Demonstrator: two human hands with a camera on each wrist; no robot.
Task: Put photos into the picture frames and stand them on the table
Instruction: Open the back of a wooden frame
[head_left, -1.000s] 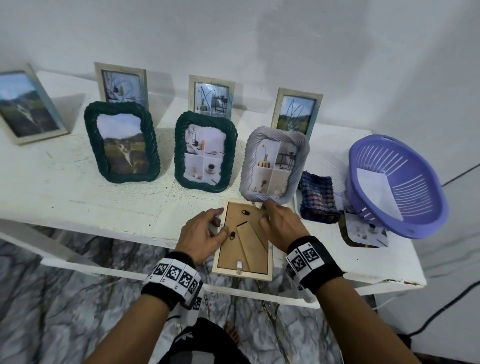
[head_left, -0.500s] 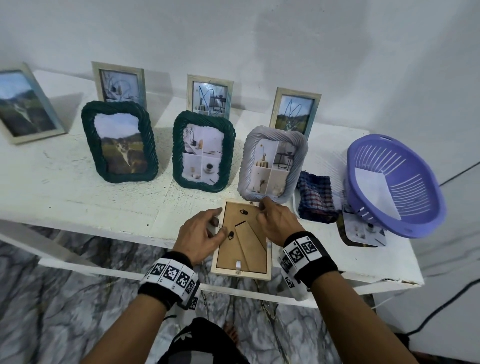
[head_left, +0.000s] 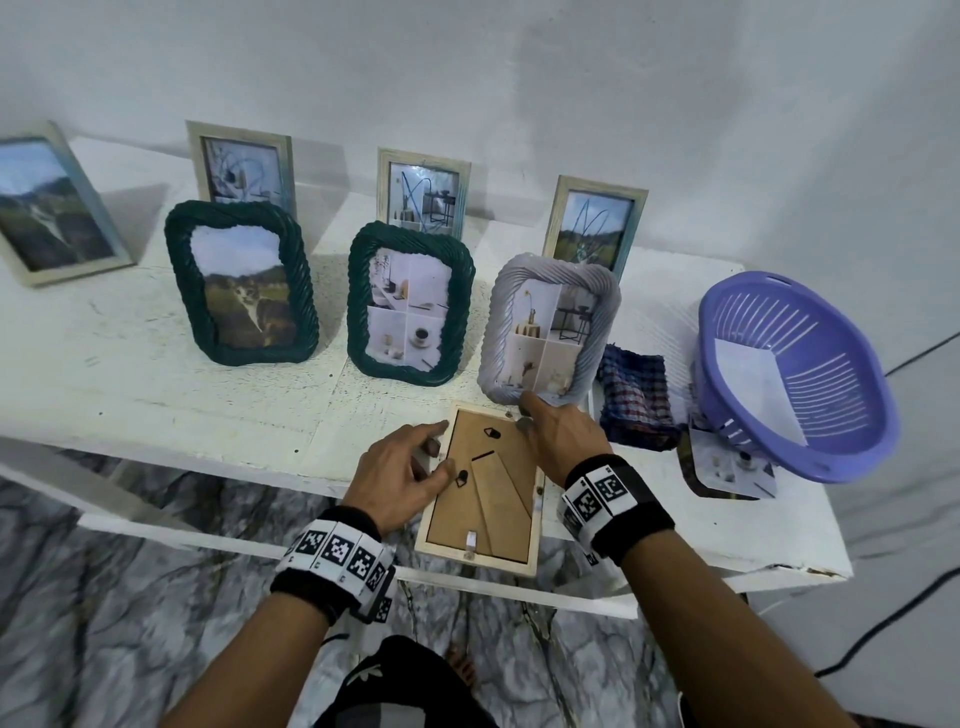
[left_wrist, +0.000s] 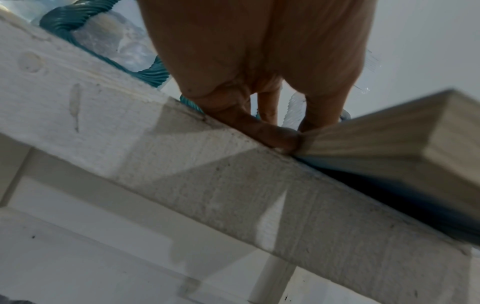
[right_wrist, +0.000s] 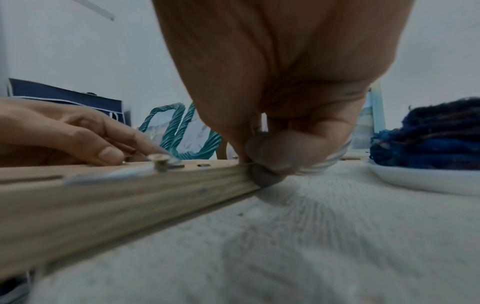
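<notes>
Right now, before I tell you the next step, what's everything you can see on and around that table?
Face-down frame: one, pale wood with brown backing, front edge of table, overhanging it.
Rope-edged frames: three standing; two dark green, one lilac-grey, middle row.
Flat pale frames: four standing at the back.
Basket: one, purple, tilted, right end, white sheet inside.
Loose photos: under the basket; count unclear.
Checked cloth: one, blue, beside the lilac frame.
Table: one, white.
Left hand: holds the frame's left edge.
Right hand: fingers pinch at its far right corner.
</notes>
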